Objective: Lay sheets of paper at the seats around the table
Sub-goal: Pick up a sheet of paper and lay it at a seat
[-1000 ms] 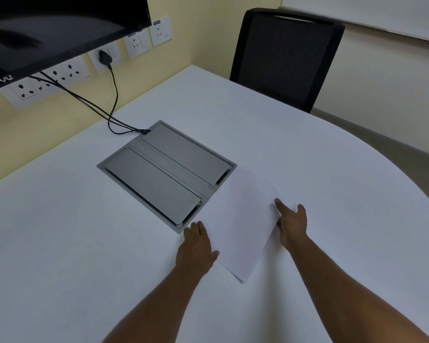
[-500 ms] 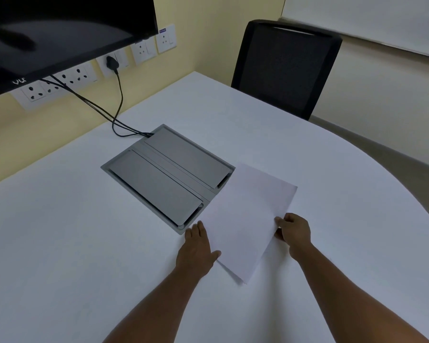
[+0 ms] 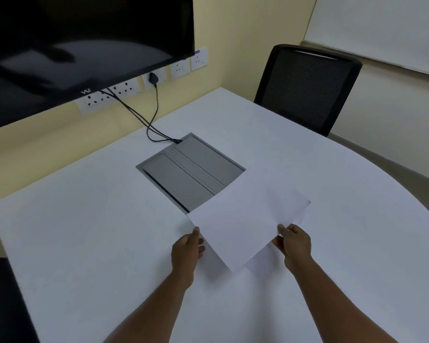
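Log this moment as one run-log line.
step: lifting a sheet | right hand: pinching top sheet, raised | left hand: at paper's left edge | second sheet on table | chair: no paper

A meeting room: white table (image 3: pixel 84 243) with cable box (image 3: pixel 191 174), wall screen (image 3: pixel 84 45), mesh chair (image 3: pixel 305 90).

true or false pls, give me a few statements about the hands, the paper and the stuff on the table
1. The right hand pinches the paper. True.
2. The paper covers a corner of the grey cable box. True.
3. The left hand rests on the chair. False: it is at the paper's left edge, on the table.
4. The cables run to the chair. False: they run from the wall sockets to the box.
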The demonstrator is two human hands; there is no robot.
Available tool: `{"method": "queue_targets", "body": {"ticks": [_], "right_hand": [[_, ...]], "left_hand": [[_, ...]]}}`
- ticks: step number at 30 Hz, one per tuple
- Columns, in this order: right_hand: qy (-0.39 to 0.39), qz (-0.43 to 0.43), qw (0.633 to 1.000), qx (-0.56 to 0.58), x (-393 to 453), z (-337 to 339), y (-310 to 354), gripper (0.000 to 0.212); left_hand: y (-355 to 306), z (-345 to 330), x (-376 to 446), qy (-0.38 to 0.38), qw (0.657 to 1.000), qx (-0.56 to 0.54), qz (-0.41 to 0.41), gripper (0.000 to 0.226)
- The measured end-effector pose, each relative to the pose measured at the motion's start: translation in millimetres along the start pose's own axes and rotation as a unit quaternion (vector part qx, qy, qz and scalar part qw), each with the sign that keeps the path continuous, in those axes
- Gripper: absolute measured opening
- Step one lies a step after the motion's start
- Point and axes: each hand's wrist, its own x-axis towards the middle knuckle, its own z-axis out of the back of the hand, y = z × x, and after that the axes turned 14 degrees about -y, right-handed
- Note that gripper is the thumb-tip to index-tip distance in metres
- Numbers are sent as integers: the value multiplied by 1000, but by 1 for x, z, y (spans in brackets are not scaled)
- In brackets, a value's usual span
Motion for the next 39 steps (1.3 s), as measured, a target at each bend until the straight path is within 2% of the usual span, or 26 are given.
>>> {"method": "queue_targets", "body": {"ticks": [7, 16, 20, 28, 39], "right_hand": [[43, -12, 999, 12, -62, -53, -19, 40], [148, -30, 989, -12, -133, -106, -49, 35], [175, -45, 983, -32, -153, -120, -61, 15], [159, -81, 981, -77, -166, -146, -88, 14], [153, -47, 978, -137, -188, -165, -128, 9]], "left_hand": [[0, 68, 14, -29, 996, -85, 20, 6], [16, 167, 39, -115, 990, -82, -8, 9], [26, 205, 51, -144, 986, -83, -7, 9], [43, 253, 73, -173, 982, -72, 16, 10], [58, 292, 110, -210, 977, -10, 36, 12]]}}
